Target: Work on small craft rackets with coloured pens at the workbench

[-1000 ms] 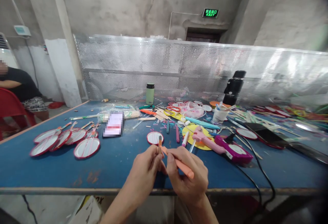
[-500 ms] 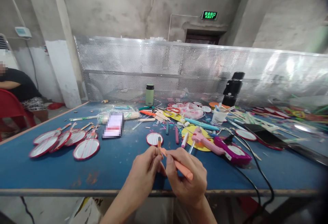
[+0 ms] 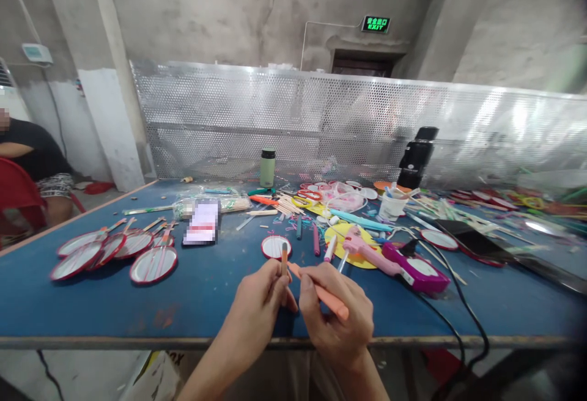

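Observation:
My left hand (image 3: 261, 297) is closed around a small flat wooden stick (image 3: 284, 255), held upright, with a dark tip and an orange-brown part below it. In my right hand (image 3: 339, 309) is an orange marker pen (image 3: 334, 303), gripped like a writing tool, its tip pointing at the stick. Whether the tip touches the stick I cannot tell. Just beyond my hands lies a round white disc with a red rim (image 3: 276, 246). A pink glue gun (image 3: 367, 251) and capped markers, one of them purple (image 3: 316, 239), lie to the right of it.
At left are several red-rimmed round fans (image 3: 153, 265) with sticks, beside a phone (image 3: 202, 222). A green bottle (image 3: 267, 167), a white cup (image 3: 392, 205) and a black device (image 3: 416, 159) stand further back. Black cables (image 3: 463, 291) run over the right table edge. Someone sits at far left (image 3: 34, 150).
My right hand and the orange marker have shifted very slightly right, a little away from the stick. My left hand keeps its hold. The whole view has shifted slightly.

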`<state>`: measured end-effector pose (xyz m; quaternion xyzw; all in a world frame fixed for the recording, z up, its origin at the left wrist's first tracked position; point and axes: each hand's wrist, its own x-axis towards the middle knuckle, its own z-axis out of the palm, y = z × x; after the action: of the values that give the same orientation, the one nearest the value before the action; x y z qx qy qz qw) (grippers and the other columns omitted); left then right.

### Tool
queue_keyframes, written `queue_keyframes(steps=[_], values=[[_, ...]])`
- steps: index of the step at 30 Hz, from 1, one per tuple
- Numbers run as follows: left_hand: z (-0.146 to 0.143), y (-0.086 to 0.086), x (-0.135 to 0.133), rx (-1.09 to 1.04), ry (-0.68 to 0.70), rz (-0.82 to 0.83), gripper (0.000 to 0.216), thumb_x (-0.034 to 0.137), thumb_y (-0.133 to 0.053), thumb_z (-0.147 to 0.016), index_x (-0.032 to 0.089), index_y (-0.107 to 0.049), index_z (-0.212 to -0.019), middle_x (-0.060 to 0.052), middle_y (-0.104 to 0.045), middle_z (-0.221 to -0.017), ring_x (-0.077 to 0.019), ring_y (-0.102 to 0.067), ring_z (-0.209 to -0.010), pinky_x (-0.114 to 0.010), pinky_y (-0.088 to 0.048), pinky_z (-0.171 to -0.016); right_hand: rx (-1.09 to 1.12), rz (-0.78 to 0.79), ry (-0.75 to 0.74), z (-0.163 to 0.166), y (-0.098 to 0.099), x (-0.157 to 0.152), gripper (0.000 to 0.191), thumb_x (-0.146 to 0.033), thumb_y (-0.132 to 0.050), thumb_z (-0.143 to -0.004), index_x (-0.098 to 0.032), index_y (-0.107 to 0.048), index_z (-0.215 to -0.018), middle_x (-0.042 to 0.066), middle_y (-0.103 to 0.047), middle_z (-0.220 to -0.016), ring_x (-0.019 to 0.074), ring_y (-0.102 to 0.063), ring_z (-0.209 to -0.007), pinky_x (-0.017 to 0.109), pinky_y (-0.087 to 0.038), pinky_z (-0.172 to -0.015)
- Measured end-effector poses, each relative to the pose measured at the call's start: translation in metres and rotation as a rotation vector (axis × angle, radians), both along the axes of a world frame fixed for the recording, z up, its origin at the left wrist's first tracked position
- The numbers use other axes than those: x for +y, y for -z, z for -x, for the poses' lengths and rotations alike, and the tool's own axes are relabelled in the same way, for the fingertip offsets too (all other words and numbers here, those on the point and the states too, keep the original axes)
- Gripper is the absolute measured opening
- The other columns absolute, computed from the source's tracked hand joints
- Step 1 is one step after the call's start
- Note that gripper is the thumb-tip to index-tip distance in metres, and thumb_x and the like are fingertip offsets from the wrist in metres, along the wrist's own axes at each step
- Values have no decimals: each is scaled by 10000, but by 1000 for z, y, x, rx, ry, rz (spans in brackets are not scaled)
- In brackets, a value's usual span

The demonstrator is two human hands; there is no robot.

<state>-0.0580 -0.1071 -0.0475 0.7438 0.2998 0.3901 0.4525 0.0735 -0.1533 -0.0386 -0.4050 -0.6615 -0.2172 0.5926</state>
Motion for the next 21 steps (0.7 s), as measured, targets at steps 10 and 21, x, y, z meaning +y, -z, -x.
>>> queue_keyframes(steps=[10,21], values=[[-1,-2,1,2,-5,8,253,354,-425,-985,198,-511,-805,30,-613,-649,-114,-497,-584,-223,-326,-571,-18,-19,3,0,0,-1,117,-82,-567,-878,-174,-633,-851,-10,-633,-647,97,-562,-556,232,-435,-558],[-1,-1,-1,-19,2,23,257,356,-428,-988,195,-508,-804,27,-602,-649,-114,-491,-588,-223,-318,-567,-11,-8,-10,-1,0,-1,123,-75,-563,-876,-171,-633,-845,-6,-628,-645,101,-563,-556,235,-428,-554]])
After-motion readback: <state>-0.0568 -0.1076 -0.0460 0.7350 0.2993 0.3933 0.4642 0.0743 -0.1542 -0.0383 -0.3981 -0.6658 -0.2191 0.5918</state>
